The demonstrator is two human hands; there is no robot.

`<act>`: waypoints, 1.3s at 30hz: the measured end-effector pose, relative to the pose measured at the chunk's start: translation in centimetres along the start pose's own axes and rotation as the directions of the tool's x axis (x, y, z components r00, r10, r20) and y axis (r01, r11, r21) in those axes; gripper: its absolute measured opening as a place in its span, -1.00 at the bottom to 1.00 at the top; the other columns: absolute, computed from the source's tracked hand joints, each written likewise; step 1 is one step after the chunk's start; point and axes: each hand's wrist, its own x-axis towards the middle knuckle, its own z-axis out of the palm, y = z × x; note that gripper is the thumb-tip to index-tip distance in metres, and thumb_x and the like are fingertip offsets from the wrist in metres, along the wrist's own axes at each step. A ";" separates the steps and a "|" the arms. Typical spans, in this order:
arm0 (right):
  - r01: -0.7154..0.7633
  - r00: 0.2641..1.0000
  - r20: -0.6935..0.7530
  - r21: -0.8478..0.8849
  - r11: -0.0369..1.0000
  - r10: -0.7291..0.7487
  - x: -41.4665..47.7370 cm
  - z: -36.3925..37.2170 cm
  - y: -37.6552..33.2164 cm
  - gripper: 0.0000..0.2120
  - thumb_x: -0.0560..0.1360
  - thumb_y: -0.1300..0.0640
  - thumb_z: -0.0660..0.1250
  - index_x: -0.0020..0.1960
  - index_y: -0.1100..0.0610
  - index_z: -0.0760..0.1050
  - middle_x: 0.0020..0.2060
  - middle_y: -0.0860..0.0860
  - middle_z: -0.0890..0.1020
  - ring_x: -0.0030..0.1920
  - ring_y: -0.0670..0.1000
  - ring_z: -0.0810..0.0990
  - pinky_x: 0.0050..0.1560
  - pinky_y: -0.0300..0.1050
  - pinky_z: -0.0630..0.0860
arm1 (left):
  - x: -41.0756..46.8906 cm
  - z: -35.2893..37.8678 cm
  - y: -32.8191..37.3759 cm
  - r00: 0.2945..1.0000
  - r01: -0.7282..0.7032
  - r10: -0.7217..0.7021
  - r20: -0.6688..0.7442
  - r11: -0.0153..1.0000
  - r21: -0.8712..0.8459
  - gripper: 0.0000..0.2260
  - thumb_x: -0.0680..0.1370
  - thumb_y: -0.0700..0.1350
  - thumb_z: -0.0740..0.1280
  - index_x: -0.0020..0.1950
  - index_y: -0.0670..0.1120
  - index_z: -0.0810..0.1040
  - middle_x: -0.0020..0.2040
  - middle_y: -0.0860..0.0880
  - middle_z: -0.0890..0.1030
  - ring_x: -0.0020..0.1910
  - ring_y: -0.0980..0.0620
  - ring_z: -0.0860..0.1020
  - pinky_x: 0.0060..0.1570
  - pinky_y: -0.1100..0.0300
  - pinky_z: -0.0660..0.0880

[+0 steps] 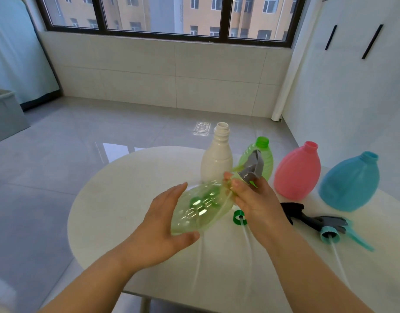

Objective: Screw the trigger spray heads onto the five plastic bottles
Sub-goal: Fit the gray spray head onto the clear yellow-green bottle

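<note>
Pale green and see-through, the bottle I have in hand is the only one of the five with a head at its neck. It is held above the middle of the surface, tipped over with its neck pointing towards 1 o'clock. The grey spray head sits at that neck, but I cannot tell how far the collar is threaded on, so I count this one as in progress, not finished.

Four bottles stand upright with bare necks: the white bottle at 12 o'clock, the ribbed green bottle just behind the grey head, the pink bottle at 2 o'clock and the blue bottle further out at 3 o'clock. Loose heads lie at 4 o'clock: a green-collared head, a black head and a teal-collared head, the green and teal ones trailing pale tubes. I cannot pick out a fourth. By my reckoning most of the job is still ahead.

My left grip cradles the bottle's body from below, fingers along the far side and thumb wrapped under the base. My right grip comes in from 5 o'clock and its fingertips pinch the neck end of the grey head, trigger pointing up and away, wrist set as if for twisting.
</note>
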 end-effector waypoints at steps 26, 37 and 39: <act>0.057 0.897 0.440 -0.061 0.996 -0.025 0.5 5.2 -1.7 -0.79 0.32 0.26 0.38 -0.10 0.03 0.49 -0.23 -0.16 0.69 -0.03 -0.20 0.62 0.06 -0.29 0.53 | -1.0 -3.8 -3.0 0.981 0.165 -0.098 0.170 0.880 -0.446 -0.32 0.19 -0.10 0.45 0.27 0.11 0.32 0.19 0.13 0.48 0.11 0.30 0.47 0.00 0.46 0.44; 0.143 0.955 0.277 -0.116 0.983 -0.106 1.4 5.7 -1.1 -0.80 0.36 0.24 0.36 -0.09 -0.01 0.50 -0.24 -0.25 0.69 -0.05 -0.20 0.63 0.01 -0.37 0.52 | -2.0 0.4 -1.6 0.961 0.111 -0.147 -0.236 0.981 -0.160 -0.08 0.13 0.01 0.57 0.35 0.06 0.12 0.06 0.23 0.24 0.14 0.17 0.25 0.16 0.28 0.23; 0.106 0.933 0.350 -0.062 0.992 -0.078 1.2 5.4 -1.1 -0.80 0.30 0.16 0.36 -0.08 0.01 0.50 -0.20 -0.22 0.70 -0.02 -0.15 0.63 0.05 -0.29 0.54 | -1.7 -0.4 -1.8 0.989 0.112 -0.131 -0.069 0.968 -0.226 -0.03 0.14 0.03 0.52 0.40 0.11 0.01 0.19 0.19 0.21 0.20 0.24 0.23 0.19 0.36 0.21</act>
